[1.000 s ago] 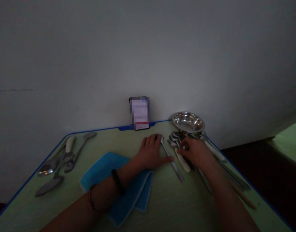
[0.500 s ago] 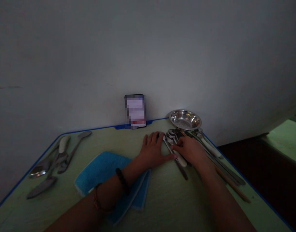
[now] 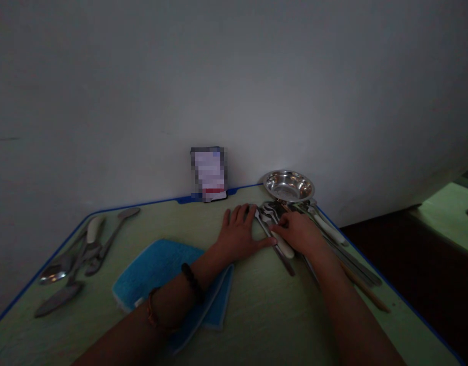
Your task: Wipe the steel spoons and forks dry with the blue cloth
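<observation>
My left hand (image 3: 238,234) lies flat on the table with its fingers spread. Its thumb reaches over a thin metal fork (image 3: 282,257) and meets a white-handled utensil (image 3: 284,247). Just right of it, my right hand (image 3: 299,233) bends over the cutlery pile, thumb and fingers pinched together at the white-handled utensil's upper part. Whatever is between those fingertips is hidden. Several fork heads (image 3: 271,211) fan out beyond the hands. Below my right wrist, a metal handle (image 3: 311,269) pokes out.
A shiny steel bowl (image 3: 288,187) stands at the back right. Alongside my right arm lie long utensils and a wooden stick (image 3: 367,292). A blue cloth (image 3: 153,269) is under my left forearm. Spoons (image 3: 60,297) lie far left. A phone (image 3: 208,173) leans on the wall.
The whole view has shifted slightly, so things appear a little further left. More of the metal handle below my right wrist shows. Both hands keep nearly the same pose.
</observation>
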Available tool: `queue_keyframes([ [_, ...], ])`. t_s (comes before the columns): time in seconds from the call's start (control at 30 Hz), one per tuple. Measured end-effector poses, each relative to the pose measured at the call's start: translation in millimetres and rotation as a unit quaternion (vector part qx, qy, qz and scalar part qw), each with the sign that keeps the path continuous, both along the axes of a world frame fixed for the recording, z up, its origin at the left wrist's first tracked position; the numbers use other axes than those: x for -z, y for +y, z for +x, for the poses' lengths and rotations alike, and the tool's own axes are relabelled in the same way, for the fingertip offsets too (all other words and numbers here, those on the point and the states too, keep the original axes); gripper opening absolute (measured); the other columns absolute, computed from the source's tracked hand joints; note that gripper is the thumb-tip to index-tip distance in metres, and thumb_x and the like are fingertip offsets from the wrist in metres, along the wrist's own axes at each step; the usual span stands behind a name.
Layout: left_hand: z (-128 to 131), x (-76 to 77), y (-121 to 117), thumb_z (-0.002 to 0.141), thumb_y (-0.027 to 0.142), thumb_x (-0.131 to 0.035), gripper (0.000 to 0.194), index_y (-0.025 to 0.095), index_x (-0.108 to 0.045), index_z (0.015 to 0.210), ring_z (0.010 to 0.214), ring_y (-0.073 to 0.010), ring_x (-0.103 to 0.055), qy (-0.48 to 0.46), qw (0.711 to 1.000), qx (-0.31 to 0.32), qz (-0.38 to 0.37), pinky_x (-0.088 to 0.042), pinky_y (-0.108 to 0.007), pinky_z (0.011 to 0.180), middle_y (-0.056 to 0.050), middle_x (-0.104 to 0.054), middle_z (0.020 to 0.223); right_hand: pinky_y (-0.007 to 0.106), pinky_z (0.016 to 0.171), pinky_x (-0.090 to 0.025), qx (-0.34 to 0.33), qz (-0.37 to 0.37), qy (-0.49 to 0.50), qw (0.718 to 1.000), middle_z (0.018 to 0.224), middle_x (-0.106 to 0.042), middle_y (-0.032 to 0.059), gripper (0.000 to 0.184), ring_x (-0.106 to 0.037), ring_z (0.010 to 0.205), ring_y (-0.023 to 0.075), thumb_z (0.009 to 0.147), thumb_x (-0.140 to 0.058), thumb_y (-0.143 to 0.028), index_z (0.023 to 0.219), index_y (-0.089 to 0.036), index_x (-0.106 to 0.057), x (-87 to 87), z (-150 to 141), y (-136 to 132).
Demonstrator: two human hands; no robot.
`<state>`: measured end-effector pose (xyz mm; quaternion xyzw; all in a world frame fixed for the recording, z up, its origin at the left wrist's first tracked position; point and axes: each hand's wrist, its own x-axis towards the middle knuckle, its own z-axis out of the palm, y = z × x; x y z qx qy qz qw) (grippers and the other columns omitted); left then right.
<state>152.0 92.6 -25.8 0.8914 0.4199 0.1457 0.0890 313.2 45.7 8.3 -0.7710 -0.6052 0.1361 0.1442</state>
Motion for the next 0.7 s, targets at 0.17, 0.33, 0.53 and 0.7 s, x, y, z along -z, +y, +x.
queue_keyframes([
  [0.17, -1, -2.8, 2, 0.075, 0.07, -0.036, 0.085, 0.023, -0.01, 0.141, 0.134, -0.0293, -0.017, -0.029, 0.999, -0.022, -0.026, -0.011, -0.053, 0.106, -0.017, -0.022, 0.145, 0.032, 0.069, -0.04, 0.045, 0.028, -0.026, 0.998, 0.087, -0.068, 0.0143, 0.035, -0.062, 0.083, 0.0235, 0.087, -0.035, -0.035, 0.085, -0.016, -0.064, -6.3, 0, 0],
  [0.33, -14, -10.5, -4, 0.085, 0.057, -0.033, 0.07, 0.017, -0.016, 0.14, 0.134, -0.0278, -0.019, 0.007, 0.999, -0.024, -0.041, -0.013, -0.053, 0.106, -0.018, -0.026, 0.143, 0.032, 0.069, -0.04, 0.014, 0.082, -0.029, 0.996, 0.087, -0.068, 0.012, 0.032, -0.063, 0.082, 0.0249, 0.088, -0.035, -0.036, 0.09, -0.018, -0.061, -8.9, -25, -2],
  [0.53, -88, -30.6, -28, 0.09, 0.042, -0.036, 0.048, 0.024, -0.031, 0.133, 0.131, -0.0251, -0.027, 0.045, 0.995, -0.031, 0.078, -0.009, -0.054, 0.108, -0.011, -0.035, 0.138, 0.029, 0.066, -0.039, -0.094, 0.098, 0.011, 0.991, 0.082, -0.066, 0.0082, 0.031, -0.061, 0.074, 0.0185, 0.09, -0.033, -0.036, 0.086, -0.019, -0.058, -7.1, -60, -5],
  [0.7, -164, -28.9, -46, 0.089, 0.033, -0.039, 0.041, 0.025, -0.035, 0.13, 0.128, -0.0272, -0.028, 0.036, 0.984, -0.103, 0.138, -0.015, -0.055, 0.107, -0.011, -0.034, 0.132, 0.032, 0.084, -0.04, -0.26, 0.161, 0.111, 0.946, 0.104, -0.059, 0.0085, 0.036, -0.052, 0.096, 0.0184, 0.089, -0.033, -0.042, 0.106, -0.018, -0.053, 7.9, -108, -17],
])
